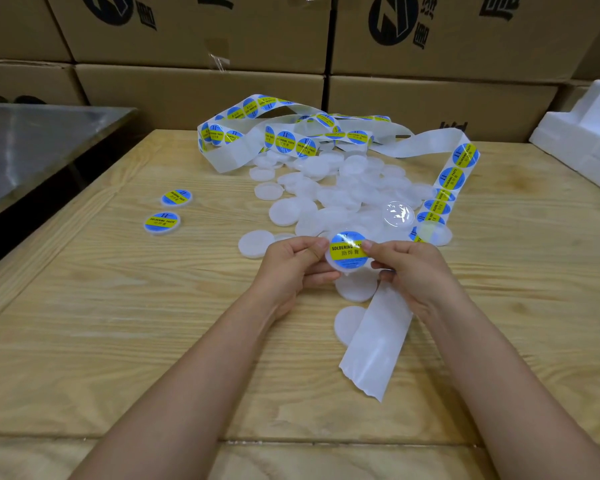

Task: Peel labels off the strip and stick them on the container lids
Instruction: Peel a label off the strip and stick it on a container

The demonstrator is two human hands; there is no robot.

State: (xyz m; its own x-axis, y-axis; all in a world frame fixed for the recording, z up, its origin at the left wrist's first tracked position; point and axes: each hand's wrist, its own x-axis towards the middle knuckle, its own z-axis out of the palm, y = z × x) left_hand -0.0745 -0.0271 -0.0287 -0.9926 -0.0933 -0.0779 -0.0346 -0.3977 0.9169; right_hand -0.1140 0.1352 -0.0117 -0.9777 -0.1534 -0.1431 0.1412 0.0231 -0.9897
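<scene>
Both hands meet over the middle of the bench (118, 341), and both arms reach in over its near edge. The left hand (291, 265) has curled fingers and pinches the left side of a white lid (340, 270). The right hand (416, 271) pinches the right side of the same lid, and its thumb tip presses on the label (349, 252). The lid is held up off the wood and faces the person.

On the left, the wood is bare all the way to the near edge and the left edge, so there is lots of room. The bare white end of the strip (374, 341) comes out from under the right hand and points at the near edge. I cannot tell if that hand holds it. Right there lie two plain lids (355, 287), and the nearer one is partly under the strip.

The label is round and blue with a yellow band. It says SOLDERING in black letters.

Farther off, two finished lids (161, 222) lie near the left edge. A pile of plain lids (343, 188) lies just past the hands, with a clear round cover (399, 213) on top. The strip, full of labels there, loops over the pile toward the far edge.

Past the far edge stand cardboard boxes (201, 91). White foam (589, 133) sits at the far right corner. A metal table (32, 143) stands beside the left edge.
</scene>
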